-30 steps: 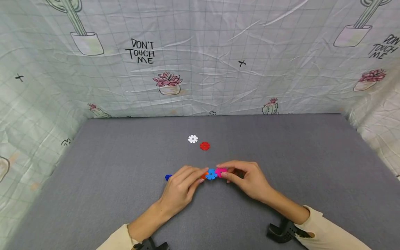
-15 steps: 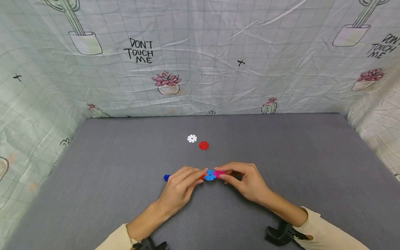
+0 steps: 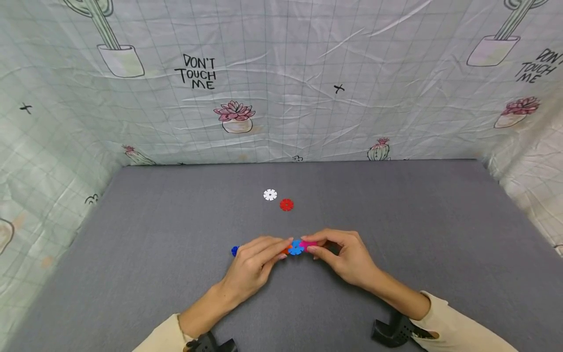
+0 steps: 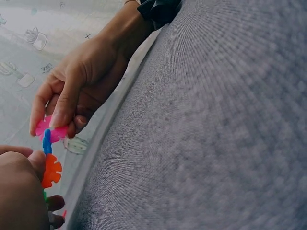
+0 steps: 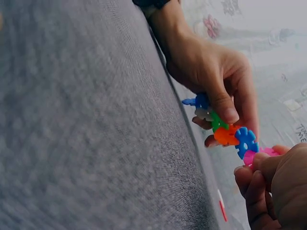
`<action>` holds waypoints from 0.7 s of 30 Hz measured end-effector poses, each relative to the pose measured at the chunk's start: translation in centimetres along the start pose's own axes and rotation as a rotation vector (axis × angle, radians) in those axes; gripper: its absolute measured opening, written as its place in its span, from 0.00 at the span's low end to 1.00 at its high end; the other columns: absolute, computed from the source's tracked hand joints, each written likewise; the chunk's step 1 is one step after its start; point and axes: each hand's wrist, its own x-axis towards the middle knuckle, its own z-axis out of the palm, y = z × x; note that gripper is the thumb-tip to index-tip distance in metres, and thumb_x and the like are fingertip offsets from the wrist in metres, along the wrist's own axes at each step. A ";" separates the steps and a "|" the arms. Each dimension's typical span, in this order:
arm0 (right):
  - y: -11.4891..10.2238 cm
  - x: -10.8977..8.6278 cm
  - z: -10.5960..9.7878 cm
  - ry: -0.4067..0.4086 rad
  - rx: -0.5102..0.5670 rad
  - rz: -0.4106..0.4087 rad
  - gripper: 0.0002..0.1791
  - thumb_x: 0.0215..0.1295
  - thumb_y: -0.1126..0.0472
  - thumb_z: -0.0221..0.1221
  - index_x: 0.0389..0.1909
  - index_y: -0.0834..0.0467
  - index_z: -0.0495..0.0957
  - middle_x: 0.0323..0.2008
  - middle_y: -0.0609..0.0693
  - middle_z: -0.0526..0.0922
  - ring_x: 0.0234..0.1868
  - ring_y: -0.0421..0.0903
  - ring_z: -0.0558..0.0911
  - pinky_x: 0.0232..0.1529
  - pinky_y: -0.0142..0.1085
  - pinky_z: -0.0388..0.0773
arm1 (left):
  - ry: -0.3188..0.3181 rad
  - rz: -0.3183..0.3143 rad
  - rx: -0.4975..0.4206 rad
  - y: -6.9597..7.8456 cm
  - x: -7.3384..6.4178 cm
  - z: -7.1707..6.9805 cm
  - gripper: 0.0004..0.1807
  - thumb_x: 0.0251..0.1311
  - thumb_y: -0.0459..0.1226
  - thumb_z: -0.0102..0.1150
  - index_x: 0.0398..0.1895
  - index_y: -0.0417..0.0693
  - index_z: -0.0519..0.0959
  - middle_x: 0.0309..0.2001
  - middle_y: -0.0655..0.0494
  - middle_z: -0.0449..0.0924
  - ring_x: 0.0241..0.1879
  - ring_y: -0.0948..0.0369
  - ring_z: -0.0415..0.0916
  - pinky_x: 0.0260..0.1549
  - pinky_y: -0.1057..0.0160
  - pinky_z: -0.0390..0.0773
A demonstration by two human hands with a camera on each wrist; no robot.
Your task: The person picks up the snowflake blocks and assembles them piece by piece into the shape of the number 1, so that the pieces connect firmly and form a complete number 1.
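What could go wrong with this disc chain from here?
The pink disc may slip: the right hand only pinches it. Pushing it at the light-blue disc could pop that disc's joint with the orange disc. The dark-blue disc juts past the left hand and might get knocked.

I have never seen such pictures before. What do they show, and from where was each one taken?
There is no machine here: a person works with a bare left hand and right hand. The wide picture comes from a camera on the head, looking forward and down; the two sideways ones come from the wrist cameras. On the grey table lie a white disc and a red disc, both notched. The left hand holds a row of joined discs. The right hand pinches a pink disc, which meets the row's light-blue disc; whether they are fully locked, I cannot tell.
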 end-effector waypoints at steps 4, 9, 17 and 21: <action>-0.1 0.0 0.0 -0.009 0.000 -0.010 0.14 0.54 0.74 0.66 0.43 0.61 0.83 0.34 0.52 0.85 0.23 0.44 0.81 0.25 0.34 0.80 | -0.014 -0.013 0.008 0.1 0.0 -0.1 0.13 0.64 0.32 0.58 0.48 0.35 0.81 0.40 0.50 0.83 0.40 0.58 0.81 0.43 0.63 0.79; 0.0 -0.1 0.2 -0.017 -0.002 0.010 0.15 0.54 0.75 0.66 0.43 0.61 0.82 0.29 0.51 0.84 0.23 0.43 0.81 0.25 0.34 0.80 | -0.008 -0.038 0.037 0.0 -0.1 0.0 0.11 0.61 0.30 0.60 0.47 0.37 0.82 0.40 0.52 0.83 0.40 0.59 0.80 0.41 0.64 0.79; -1.9 0.5 0.4 -0.032 -0.015 0.051 0.14 0.54 0.78 0.64 0.42 0.66 0.80 0.23 0.56 0.82 0.22 0.50 0.82 0.26 0.35 0.80 | -0.014 -0.108 0.138 -0.1 -0.2 0.2 0.15 0.65 0.43 0.58 0.48 0.42 0.81 0.43 0.56 0.83 0.42 0.62 0.79 0.42 0.63 0.73; -1.2 0.2 0.6 -0.045 -0.036 0.046 0.15 0.56 0.75 0.65 0.44 0.61 0.80 0.25 0.50 0.83 0.24 0.45 0.83 0.29 0.34 0.81 | -0.018 -0.079 0.153 -0.1 -0.1 0.2 0.21 0.66 0.49 0.54 0.51 0.41 0.79 0.44 0.55 0.82 0.43 0.61 0.79 0.45 0.61 0.71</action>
